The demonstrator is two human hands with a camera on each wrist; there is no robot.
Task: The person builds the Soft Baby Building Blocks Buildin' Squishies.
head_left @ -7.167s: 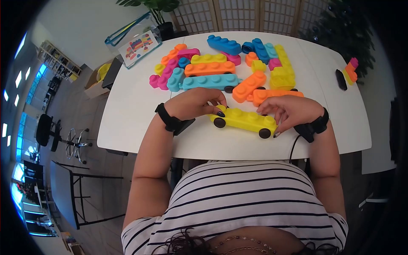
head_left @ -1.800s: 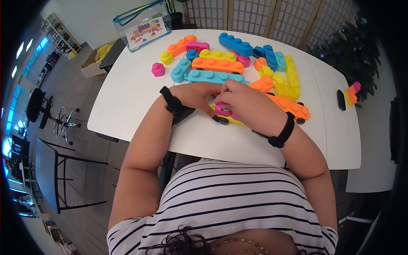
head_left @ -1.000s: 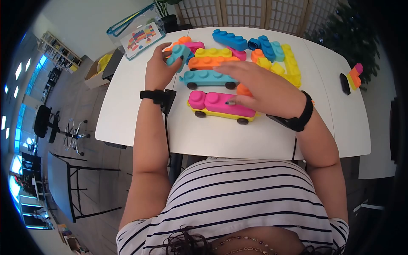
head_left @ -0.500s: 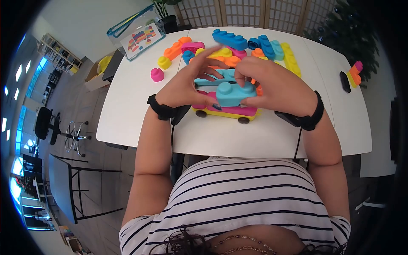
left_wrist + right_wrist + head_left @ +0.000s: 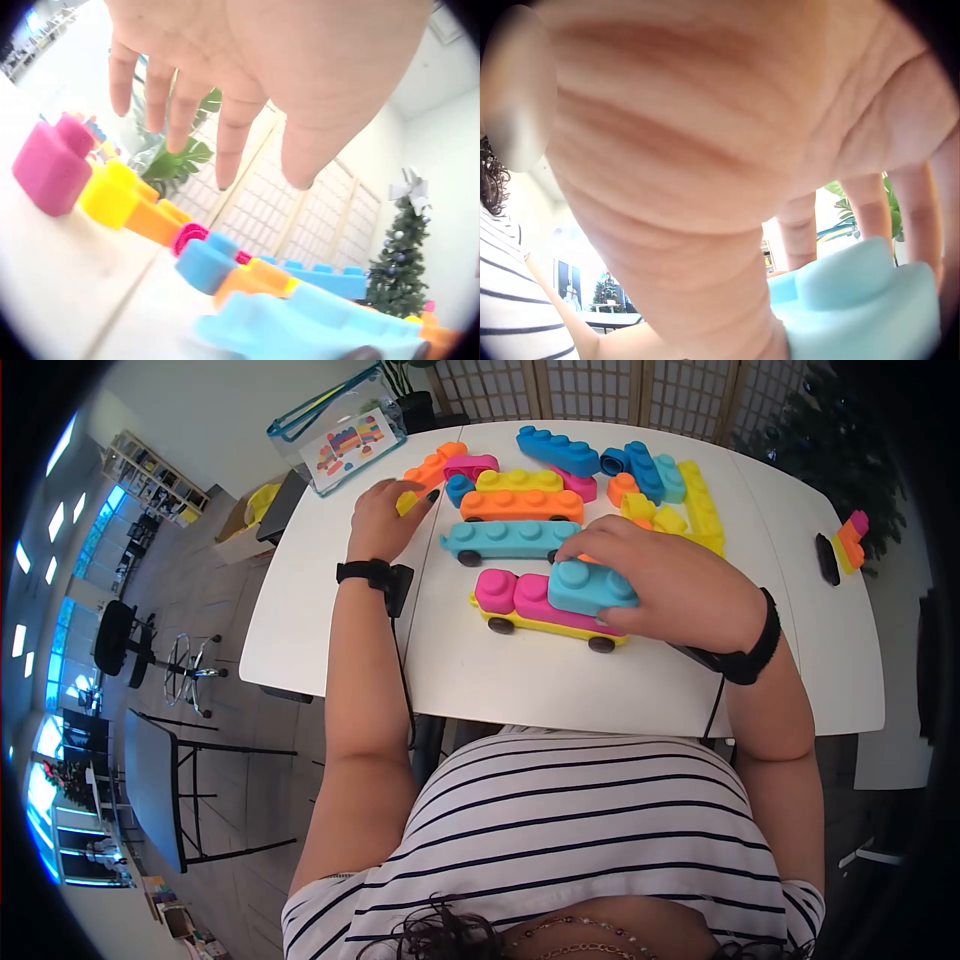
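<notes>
My right hand (image 5: 685, 585) grips a light-blue two-stud toy block (image 5: 588, 588), thumb at its near side and fingers over its far side. The block sits on the right part of a yellow wheeled base (image 5: 550, 626) topped with a small pink block (image 5: 495, 591) and a longer pink block (image 5: 532, 596). My left hand (image 5: 382, 523) is at the table's back left with fingers extended, beside a small yellow block (image 5: 407, 503). In the left wrist view its palm is bare, and a pink block (image 5: 54, 169) stands below the fingers, hidden from the head view.
Behind the yellow base stand a light-blue wheeled base (image 5: 512, 541) and an orange wheeled base (image 5: 520, 506). Several blue, yellow and orange blocks lie at the back right. A clear bag (image 5: 345, 445) stands at the back left edge. A black object (image 5: 828, 559) lies far right.
Pink blocks and the light-blue block have come onto the formerly bare yellow base. Within the last half second my left hand left the light-blue block and moved back left; my right hand kept hold.
</notes>
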